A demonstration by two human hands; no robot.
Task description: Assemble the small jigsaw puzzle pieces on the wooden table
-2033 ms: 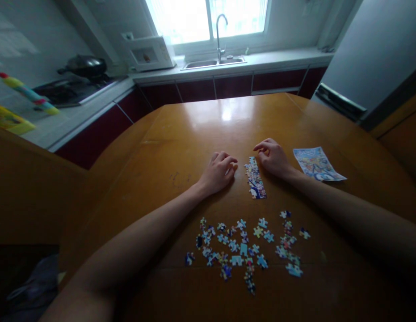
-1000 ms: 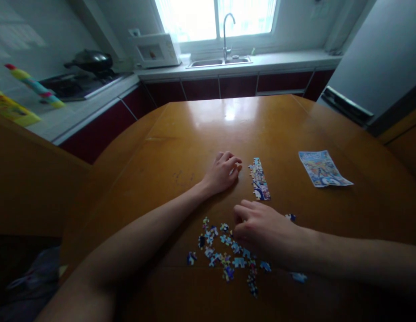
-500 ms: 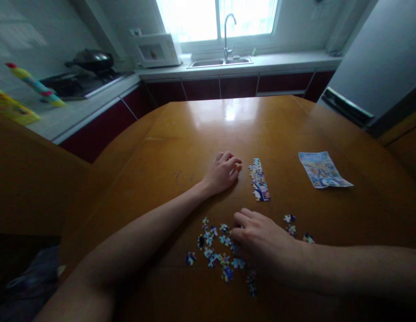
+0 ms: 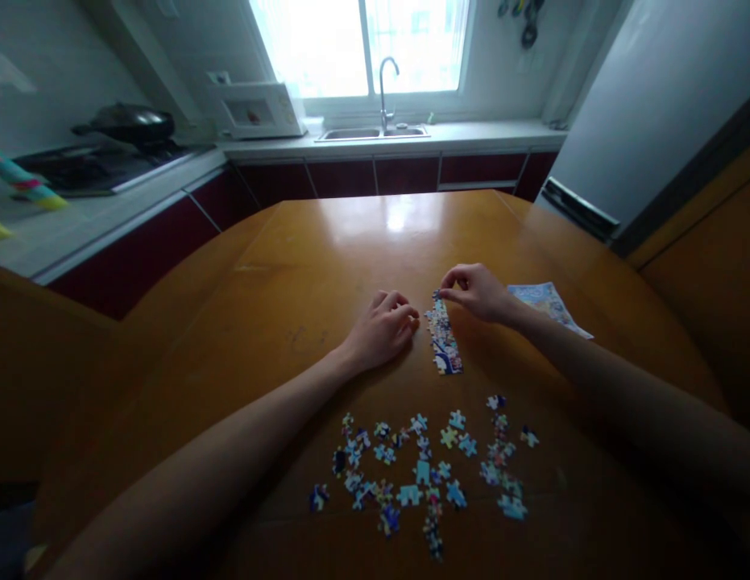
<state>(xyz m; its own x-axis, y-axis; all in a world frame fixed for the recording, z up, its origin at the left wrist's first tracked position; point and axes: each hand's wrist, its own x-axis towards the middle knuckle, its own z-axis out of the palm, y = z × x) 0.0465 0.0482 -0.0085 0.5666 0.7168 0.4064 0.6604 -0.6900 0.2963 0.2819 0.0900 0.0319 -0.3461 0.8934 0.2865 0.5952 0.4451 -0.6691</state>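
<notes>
A narrow strip of joined jigsaw pieces (image 4: 445, 338) lies on the wooden table (image 4: 350, 250). At its far end my right hand (image 4: 478, 292) pinches a small jigsaw piece (image 4: 437, 295) between thumb and fingertips, right at the strip's edge; whether it is locked in cannot be made out. My left hand (image 4: 383, 329) rests on the tabletop just left of the strip, fingers loosely bent and a little apart, with nothing visible in them. Nearer to me, many loose jigsaw pieces (image 4: 423, 472) are scattered about.
A printed picture sheet (image 4: 547, 300) lies to the right, partly behind my right wrist. Beyond the table are a sink (image 4: 350, 134) with a tap, a microwave (image 4: 259, 110), a wok (image 4: 130, 122) on the stove and a fridge (image 4: 646, 121).
My right hand has left the loose pieces and moved forward to the strip's far end, with a piece in its fingers. The left hand stays beside the strip. The view has shifted slightly.
</notes>
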